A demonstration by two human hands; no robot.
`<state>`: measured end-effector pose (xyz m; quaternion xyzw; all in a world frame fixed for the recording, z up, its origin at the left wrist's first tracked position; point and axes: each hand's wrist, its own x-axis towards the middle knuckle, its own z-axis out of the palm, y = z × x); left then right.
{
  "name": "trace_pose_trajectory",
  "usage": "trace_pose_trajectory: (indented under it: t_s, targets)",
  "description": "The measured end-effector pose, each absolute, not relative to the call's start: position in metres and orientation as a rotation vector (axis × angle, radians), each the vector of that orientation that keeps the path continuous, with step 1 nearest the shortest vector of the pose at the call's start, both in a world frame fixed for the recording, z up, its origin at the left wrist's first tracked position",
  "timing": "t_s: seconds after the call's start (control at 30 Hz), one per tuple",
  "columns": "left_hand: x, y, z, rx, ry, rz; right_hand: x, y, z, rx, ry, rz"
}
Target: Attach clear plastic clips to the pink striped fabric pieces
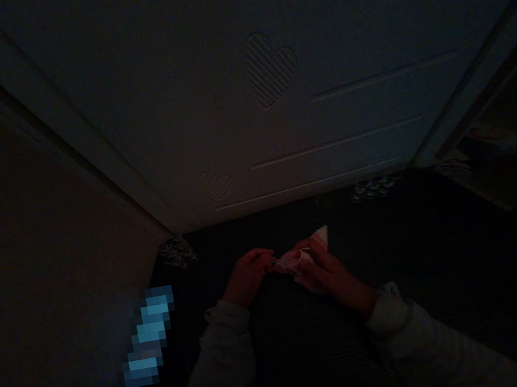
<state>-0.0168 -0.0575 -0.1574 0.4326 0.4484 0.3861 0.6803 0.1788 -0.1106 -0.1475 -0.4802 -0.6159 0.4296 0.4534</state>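
The view is very dark. My right hand is closed round a small pink-and-white piece of cloth, and a pale corner sticks out past the back of the hand. My left hand has its fingers pinched together at the cloth's left end. A thin light bit shows at those fingertips, too small and dim to name. Both hands are low over a dark surface.
Shiny ring-like things lie in a left pile and a right pile. Behind stands a pale panel with embossed hearts. A blurred, glowing blue screen is at left. Some unclear items sit at right.
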Motion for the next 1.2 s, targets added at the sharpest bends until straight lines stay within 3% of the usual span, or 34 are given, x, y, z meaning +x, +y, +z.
trace_pose_trajectory:
  t_s: [0.73, 1.2]
  targets:
    - [-0.016, -0.056, -0.16, 1.015, 1.059, 0.846, 0.178, -0.107, -0.142, -1.226, -1.73, 0.653]
    - [-0.014, -0.059, -0.151, 1.176, 1.166, 0.747, 0.174, -0.11, -0.147, -1.179, -1.831, 0.698]
